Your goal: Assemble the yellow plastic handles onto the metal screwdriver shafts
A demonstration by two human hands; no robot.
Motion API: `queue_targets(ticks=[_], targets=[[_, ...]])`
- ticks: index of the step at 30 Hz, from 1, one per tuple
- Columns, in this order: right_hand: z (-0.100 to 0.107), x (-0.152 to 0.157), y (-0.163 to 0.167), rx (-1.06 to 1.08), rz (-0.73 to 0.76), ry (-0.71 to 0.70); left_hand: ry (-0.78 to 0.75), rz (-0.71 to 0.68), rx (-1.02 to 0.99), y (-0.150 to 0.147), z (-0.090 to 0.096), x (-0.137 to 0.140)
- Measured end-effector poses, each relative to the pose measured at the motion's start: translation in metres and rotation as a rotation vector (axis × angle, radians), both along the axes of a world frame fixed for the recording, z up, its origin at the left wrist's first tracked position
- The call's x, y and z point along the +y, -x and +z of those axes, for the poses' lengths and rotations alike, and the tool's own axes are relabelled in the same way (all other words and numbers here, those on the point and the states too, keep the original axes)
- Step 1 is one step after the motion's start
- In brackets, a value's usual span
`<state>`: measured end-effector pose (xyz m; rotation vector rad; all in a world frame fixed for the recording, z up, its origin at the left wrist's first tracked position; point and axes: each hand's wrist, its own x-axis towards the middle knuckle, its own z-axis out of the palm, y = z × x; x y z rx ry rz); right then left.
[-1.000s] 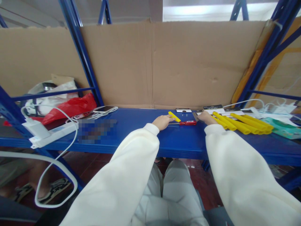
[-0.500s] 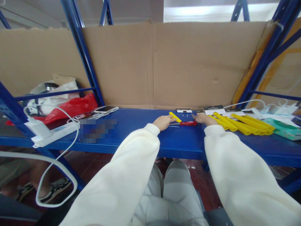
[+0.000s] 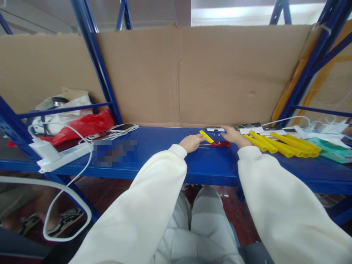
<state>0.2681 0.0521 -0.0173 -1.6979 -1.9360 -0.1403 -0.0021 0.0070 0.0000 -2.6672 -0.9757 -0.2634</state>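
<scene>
My left hand (image 3: 191, 143) is closed on a short, narrow yellow plastic piece (image 3: 206, 136), which points away from me to the right, above the blue shelf. Below it lies a screwdriver with a red handle (image 3: 220, 144), its thin shaft reaching toward my left fingers. My right hand (image 3: 232, 136) has its thumb and forefinger apart, close to a few tiny bits (image 3: 217, 135) on the shelf. Just behind those fingertips sits a small black-and-white packet (image 3: 215, 129). Several yellow tubular pieces (image 3: 284, 144) lie side by side to the right of my right hand.
Black-and-white cards (image 3: 250, 128) and a green-and-white pack (image 3: 331, 150) are at the right. On the left are a phone (image 3: 123, 127), a power strip (image 3: 66, 156), a red bag (image 3: 85, 126) and a hanging white cable (image 3: 89, 216). Cardboard (image 3: 220, 77) walls the back.
My right hand has moved left and slightly away from me, toward the tiny bits and the packet. The left hand and its yellow piece have barely moved.
</scene>
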Motion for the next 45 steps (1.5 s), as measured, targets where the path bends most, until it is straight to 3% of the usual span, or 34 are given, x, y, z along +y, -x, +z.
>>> queue_targets(ticks=[6, 15, 37, 45], targets=[[0.001, -0.011, 0.042, -0.172, 0.176, -0.049, 0.001, -0.004, -0.03, -0.001, 0.0, -0.002], [0.001, -0.014, 0.049, -0.268, 0.352, -0.121, 0.023, 0.011, -0.031, 0.0, 0.003, -0.007], [0.011, -0.02, 0.047, -0.355, 0.339, -0.134, -0.002, -0.018, -0.04, 0.0, 0.0, -0.004], [0.008, -0.014, 0.041, -0.222, 0.327, -0.18, 0.038, 0.051, -0.038, 0.0, 0.0, -0.004]])
